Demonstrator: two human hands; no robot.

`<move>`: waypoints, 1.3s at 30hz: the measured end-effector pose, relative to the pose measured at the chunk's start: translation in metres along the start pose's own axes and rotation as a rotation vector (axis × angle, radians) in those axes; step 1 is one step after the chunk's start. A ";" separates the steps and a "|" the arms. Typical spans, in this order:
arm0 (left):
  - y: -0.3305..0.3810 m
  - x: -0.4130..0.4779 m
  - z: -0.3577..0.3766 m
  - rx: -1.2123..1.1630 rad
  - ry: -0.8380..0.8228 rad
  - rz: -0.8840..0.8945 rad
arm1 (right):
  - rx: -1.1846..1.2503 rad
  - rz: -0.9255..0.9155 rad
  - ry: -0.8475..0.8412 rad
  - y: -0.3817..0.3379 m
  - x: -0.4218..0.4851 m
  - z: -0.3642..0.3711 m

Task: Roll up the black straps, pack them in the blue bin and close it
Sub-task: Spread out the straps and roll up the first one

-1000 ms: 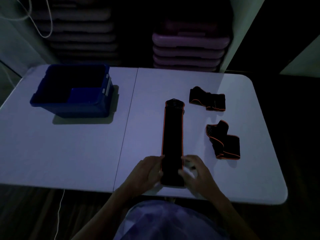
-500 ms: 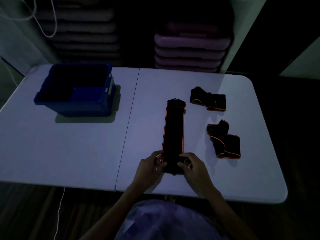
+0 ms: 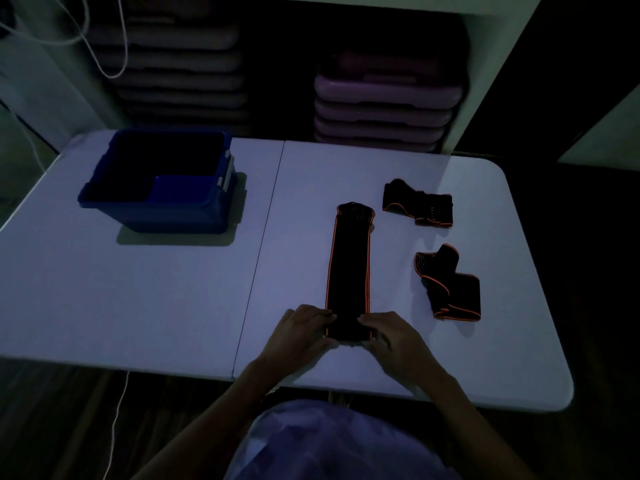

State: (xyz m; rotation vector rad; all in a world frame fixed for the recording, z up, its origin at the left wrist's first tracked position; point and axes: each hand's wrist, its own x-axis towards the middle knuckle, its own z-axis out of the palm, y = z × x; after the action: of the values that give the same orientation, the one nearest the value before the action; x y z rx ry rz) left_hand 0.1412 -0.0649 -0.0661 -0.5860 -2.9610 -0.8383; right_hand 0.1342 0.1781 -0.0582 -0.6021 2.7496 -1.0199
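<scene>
Now both hands, left and right, close their grip on the long strap's near end between them.

It's too dim here to read anything. No words, brand marks or numbers show on the open dark-blue plastic bin, on the black orange-edged fabric straps, or on the stacked purple plastic platforms behind.

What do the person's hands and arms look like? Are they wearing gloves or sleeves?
No gloves. The left hand and right hand are bare, and both forearms are bare up to the bottom of the picture, with no sleeves, watch or rings that I can make out in the dim light. A light-coloured garment shows below.
</scene>
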 end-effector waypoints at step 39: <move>0.007 0.090 -0.013 -0.243 -0.126 -0.523 | 0.155 0.467 0.181 0.003 0.071 -0.007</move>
State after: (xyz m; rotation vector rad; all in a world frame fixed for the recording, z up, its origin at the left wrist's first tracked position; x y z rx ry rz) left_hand 0.0588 -0.0345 -0.0422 0.1651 -3.1961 -1.2450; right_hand 0.0669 0.1549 -0.0545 0.1601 2.7213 -1.1917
